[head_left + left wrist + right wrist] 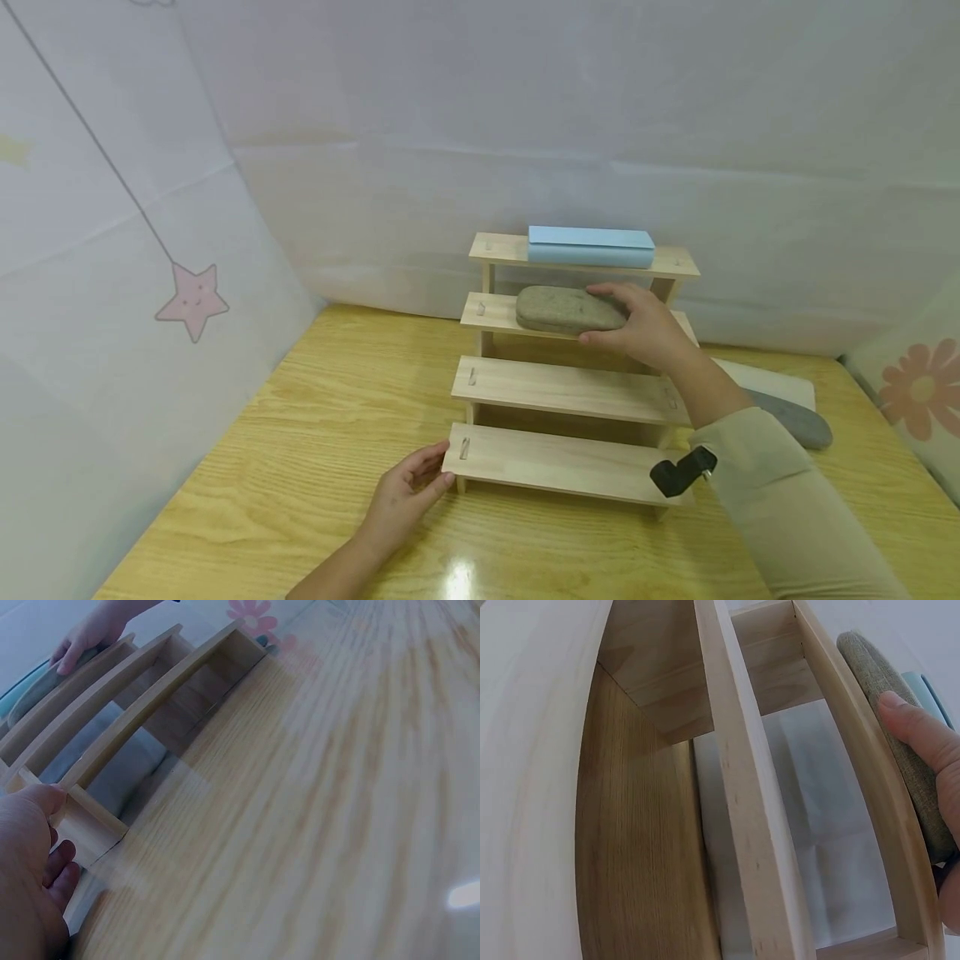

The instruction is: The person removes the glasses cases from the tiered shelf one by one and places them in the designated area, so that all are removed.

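A stepped wooden display rack (562, 387) with several tiers stands on the table. On its second tier from the top lies an olive-green, fabric-textured glasses case (558, 309). My right hand (637, 325) grips that case by its right end, thumb at the front and fingers over the back; the right wrist view shows the thumb against the case (889, 697). Down at the lowest tier, my left hand (405, 492) holds the left end of the board between thumb and fingers. A light blue glasses case (590, 248) sits on the top tier.
Right of the rack, partly behind my right forearm, a dark grey case (795, 419) lies on the table in front of a cream-white case (772, 381). A printed white cloth backdrop (375, 208) closes off the back and sides of the wood-grain table (300, 433).
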`<action>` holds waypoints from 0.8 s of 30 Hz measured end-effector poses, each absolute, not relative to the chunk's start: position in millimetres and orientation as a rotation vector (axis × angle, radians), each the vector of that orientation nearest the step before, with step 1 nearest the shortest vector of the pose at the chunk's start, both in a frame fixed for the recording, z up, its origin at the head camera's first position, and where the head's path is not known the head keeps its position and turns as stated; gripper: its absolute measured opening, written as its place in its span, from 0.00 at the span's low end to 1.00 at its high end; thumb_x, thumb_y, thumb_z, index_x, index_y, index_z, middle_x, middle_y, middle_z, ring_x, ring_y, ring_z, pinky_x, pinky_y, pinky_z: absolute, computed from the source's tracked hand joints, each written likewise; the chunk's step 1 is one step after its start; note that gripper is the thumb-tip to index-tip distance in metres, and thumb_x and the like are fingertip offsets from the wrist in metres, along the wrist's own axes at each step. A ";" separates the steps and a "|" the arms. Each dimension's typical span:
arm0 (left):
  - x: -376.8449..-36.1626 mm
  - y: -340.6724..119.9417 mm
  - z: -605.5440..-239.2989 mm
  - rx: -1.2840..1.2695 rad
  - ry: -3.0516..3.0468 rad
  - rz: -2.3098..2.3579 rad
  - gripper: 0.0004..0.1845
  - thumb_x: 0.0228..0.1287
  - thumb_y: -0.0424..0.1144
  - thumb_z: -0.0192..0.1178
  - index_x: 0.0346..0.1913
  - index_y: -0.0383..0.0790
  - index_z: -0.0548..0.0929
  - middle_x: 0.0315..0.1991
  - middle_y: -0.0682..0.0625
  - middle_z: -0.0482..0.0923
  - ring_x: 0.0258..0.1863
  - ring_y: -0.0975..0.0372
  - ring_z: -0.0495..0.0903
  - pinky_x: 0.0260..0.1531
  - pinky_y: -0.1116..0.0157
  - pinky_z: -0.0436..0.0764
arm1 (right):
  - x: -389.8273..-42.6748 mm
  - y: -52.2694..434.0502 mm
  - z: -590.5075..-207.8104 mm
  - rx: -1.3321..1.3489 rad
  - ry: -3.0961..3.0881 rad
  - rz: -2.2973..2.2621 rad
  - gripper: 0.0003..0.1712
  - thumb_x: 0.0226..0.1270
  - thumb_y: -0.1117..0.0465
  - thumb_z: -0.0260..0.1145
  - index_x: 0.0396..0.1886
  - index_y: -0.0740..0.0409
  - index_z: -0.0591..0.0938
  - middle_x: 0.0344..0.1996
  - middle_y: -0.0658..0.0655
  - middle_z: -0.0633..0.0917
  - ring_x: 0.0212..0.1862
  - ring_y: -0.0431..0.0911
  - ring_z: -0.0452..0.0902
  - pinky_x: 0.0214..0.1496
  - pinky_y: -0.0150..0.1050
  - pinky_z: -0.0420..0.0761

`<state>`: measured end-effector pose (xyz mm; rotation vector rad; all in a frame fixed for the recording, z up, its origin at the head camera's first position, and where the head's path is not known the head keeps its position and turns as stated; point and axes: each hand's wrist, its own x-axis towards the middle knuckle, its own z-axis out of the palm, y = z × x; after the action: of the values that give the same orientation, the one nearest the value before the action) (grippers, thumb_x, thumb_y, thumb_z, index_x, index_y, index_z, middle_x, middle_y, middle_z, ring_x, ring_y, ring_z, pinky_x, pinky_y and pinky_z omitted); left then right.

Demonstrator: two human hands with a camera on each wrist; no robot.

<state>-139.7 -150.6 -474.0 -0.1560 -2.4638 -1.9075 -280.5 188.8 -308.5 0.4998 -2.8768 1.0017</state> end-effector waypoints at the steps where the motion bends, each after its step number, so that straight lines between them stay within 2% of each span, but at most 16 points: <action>1: -139.8 -150.6 -474.3 -0.156 -2.464 -1.907 0.23 0.63 0.39 0.67 0.61 0.39 0.78 0.60 0.41 0.79 0.58 0.49 0.80 0.56 0.64 0.82 | -280.5 188.6 -308.9 0.498 -2.873 1.004 0.47 0.52 0.42 0.77 0.70 0.49 0.70 0.72 0.59 0.66 0.71 0.60 0.61 0.70 0.62 0.67; 13: -141.9 -151.8 -476.8 -0.177 -2.452 -1.912 0.24 0.63 0.41 0.67 0.61 0.40 0.78 0.60 0.41 0.79 0.59 0.50 0.80 0.56 0.64 0.82 | -274.9 189.3 -304.7 0.445 -2.840 1.096 0.47 0.51 0.39 0.77 0.69 0.48 0.71 0.71 0.57 0.68 0.68 0.59 0.66 0.66 0.61 0.71; 24: -140.7 -151.4 -475.1 -0.167 -2.452 -1.923 0.23 0.63 0.39 0.67 0.60 0.39 0.78 0.60 0.40 0.79 0.59 0.49 0.80 0.56 0.65 0.83 | -260.2 200.6 -295.6 0.410 -2.843 1.103 0.46 0.51 0.38 0.76 0.69 0.45 0.71 0.73 0.57 0.65 0.71 0.60 0.61 0.67 0.65 0.67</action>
<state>-140.7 -151.4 -475.1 -0.1671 -2.4523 -1.9234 -260.2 200.6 -295.6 0.4104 -2.8429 1.1034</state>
